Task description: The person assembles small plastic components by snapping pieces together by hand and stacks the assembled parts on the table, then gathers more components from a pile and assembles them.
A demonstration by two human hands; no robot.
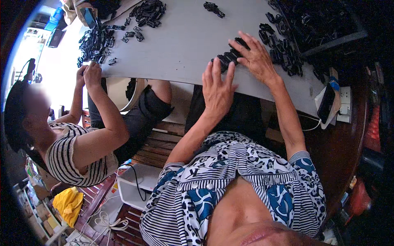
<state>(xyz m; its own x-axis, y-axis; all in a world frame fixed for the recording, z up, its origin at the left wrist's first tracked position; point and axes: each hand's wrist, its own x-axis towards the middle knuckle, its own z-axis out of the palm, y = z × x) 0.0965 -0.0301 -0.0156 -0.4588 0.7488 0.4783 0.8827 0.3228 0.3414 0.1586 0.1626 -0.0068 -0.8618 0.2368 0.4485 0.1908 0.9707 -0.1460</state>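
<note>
A short row of small black plastic parts [227,58] lies near the front edge of the grey-white table [176,45]. At its left end my left hand [217,91] has its fingers stretched out, the tips at the parts. Over the right end reaches my right hand [257,58], fingers apart and partly covering the pieces. Neither hand appears to grip anything; whether the fingertips press on the row I cannot tell. Close to my right hand is a loose pile of similar black parts [285,53].
A dark tray [334,45] of black parts stands at the far right. More piles [147,13] lie at the far left, where a co-worker [88,147] in a striped top sits with both hands together at the table edge. A phone [327,103] leans beside a white power strip [345,102].
</note>
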